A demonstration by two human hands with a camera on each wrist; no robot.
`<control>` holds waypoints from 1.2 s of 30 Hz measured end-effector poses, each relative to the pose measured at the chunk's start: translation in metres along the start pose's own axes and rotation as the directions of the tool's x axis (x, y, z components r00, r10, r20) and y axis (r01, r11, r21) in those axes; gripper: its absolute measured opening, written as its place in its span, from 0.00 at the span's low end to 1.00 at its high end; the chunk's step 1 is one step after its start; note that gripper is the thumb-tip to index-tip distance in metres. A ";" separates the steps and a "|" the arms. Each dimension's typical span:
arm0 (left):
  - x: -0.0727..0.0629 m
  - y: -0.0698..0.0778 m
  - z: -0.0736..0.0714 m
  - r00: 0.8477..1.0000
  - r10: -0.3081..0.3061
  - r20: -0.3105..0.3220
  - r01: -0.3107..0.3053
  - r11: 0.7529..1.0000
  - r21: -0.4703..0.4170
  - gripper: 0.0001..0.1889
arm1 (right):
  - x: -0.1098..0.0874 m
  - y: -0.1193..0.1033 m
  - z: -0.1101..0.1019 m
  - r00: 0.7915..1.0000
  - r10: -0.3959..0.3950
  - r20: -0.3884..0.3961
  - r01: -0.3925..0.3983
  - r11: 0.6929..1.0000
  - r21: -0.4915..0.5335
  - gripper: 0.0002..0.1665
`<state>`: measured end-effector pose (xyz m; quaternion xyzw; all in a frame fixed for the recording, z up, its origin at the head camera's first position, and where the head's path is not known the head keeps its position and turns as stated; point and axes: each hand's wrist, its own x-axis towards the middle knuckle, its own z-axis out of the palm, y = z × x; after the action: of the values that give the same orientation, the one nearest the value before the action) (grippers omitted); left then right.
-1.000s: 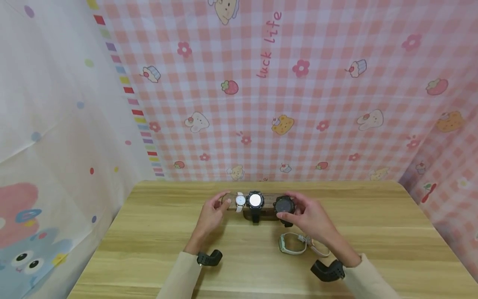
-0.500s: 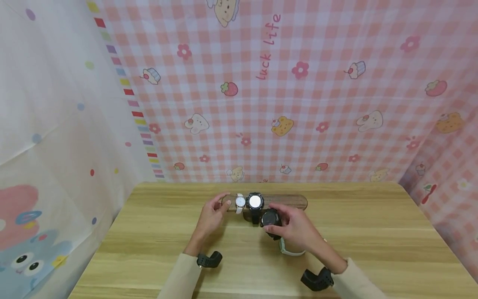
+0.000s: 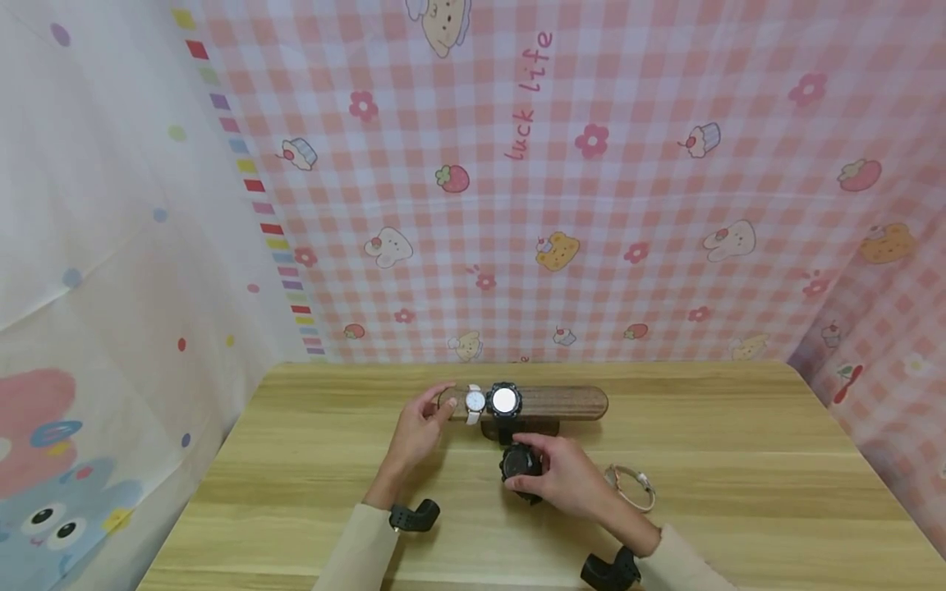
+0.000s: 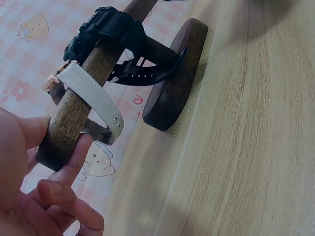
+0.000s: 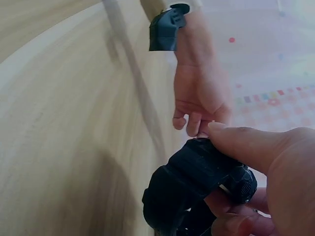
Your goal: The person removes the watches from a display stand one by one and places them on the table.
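My left hand (image 3: 416,431) pinches the left end of a dark wooden watch stand's bar (image 3: 567,402) between thumb and fingers. On that bar hang a white-strapped watch (image 4: 91,93), closest to the left hand, and beside it a black sports watch (image 3: 505,400) with a bright face. My right hand (image 3: 567,478) holds another black watch (image 3: 521,465) by its case, in front of the stand and apart from it. In the right wrist view this watch's thick black strap (image 5: 184,182) curves below the thumb.
A slim watch with a light strap (image 3: 640,498) lies on the wooden table (image 3: 739,460), right of the right hand. The stand's base (image 4: 179,73) rests on the tabletop. A checked pink cloth (image 3: 473,205) hangs behind the table.
The right hand has carried the black watch off the stand's right part, leftward and toward the person. A pale mint watch on the table is now hidden behind that hand. The left hand stays put.
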<state>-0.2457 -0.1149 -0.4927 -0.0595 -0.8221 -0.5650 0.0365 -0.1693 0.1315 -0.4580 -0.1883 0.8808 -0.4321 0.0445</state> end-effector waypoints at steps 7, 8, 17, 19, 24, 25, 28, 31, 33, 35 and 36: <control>0.000 -0.001 0.000 1.000 -0.006 0.004 0.006 1.000 -0.014 0.17 | 0.002 0.006 0.011 1.000 -0.027 0.009 0.028 0.996 -0.079 0.39; 0.000 -0.001 0.000 1.000 -0.008 0.005 0.008 1.000 -0.016 0.18 | 0.002 0.006 0.013 0.999 -0.032 0.009 0.032 0.995 -0.098 0.39; 0.000 0.000 0.000 1.000 -0.010 0.005 0.010 1.000 -0.021 0.18 | 0.002 0.008 0.024 1.000 -0.022 0.006 0.022 0.980 -0.196 0.35; 0.000 -0.001 0.000 1.000 -0.010 0.004 0.010 1.000 -0.022 0.18 | 0.003 0.008 0.026 1.000 -0.018 0.000 0.018 0.976 -0.215 0.35; 0.000 -0.001 0.000 1.000 -0.004 0.002 0.004 1.000 -0.012 0.18 | 0.004 0.011 0.030 1.000 -0.030 -0.009 0.027 0.974 -0.225 0.34; 0.000 -0.001 0.000 1.000 -0.004 0.003 0.004 1.000 -0.013 0.18 | 0.004 0.011 0.031 0.999 -0.031 -0.009 0.028 0.974 -0.224 0.34; 0.000 -0.001 0.000 1.000 -0.005 0.004 0.005 1.000 -0.023 0.18 | 0.005 0.012 0.033 0.999 -0.033 -0.007 0.031 0.974 -0.225 0.34; 0.000 -0.001 0.000 1.000 -0.006 0.006 0.006 1.000 -0.028 0.18 | 0.005 0.011 0.034 1.000 -0.030 -0.004 0.028 0.974 -0.226 0.34; 0.000 -0.001 0.000 1.000 -0.008 0.003 0.008 1.000 -0.027 0.18 | 0.005 0.011 0.034 1.000 -0.026 0.000 0.025 0.974 -0.226 0.34; -0.001 0.000 0.000 1.000 -0.012 0.000 0.012 1.000 -0.027 0.18 | 0.005 0.010 0.034 1.000 -0.022 0.003 0.022 0.974 -0.225 0.35; -0.001 0.000 0.000 1.000 -0.015 -0.002 0.015 0.999 -0.029 0.18 | 0.005 0.010 0.034 1.000 -0.021 0.005 0.021 0.974 -0.225 0.35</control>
<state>-0.2450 -0.1144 -0.4929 -0.0533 -0.8141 -0.5774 0.0323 -0.1691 0.1100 -0.4864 -0.2020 0.9220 -0.3297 0.0194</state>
